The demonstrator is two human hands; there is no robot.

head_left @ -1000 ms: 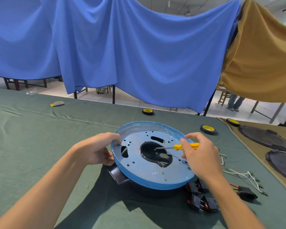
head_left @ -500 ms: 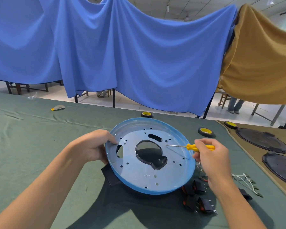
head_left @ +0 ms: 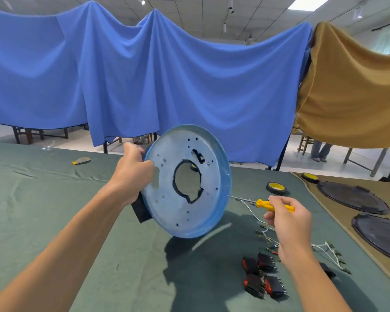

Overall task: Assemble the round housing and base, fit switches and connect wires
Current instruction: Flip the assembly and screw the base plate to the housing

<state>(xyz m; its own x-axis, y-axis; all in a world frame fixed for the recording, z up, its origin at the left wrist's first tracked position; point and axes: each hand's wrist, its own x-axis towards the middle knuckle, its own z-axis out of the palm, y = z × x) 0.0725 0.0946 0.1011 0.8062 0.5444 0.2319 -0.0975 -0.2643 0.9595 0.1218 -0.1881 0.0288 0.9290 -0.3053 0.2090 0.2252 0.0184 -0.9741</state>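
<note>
Two hands show in the head view. The left hand (head_left: 133, 174) grips the left rim of the round blue disc (head_left: 167, 199), fingers curled around the edge, and holds it above the green bench (head_left: 54, 210), tilted almost upright. A black part (head_left: 141, 210) sits behind its lower left edge. The right hand (head_left: 288, 224) pinches the yellow handle of a screwdriver (head_left: 273, 204); its metal tip points at the right rim of the disc. Black switches (head_left: 263, 278) and white wires (head_left: 325, 246) lie on the bench near the right wrist.
</note>
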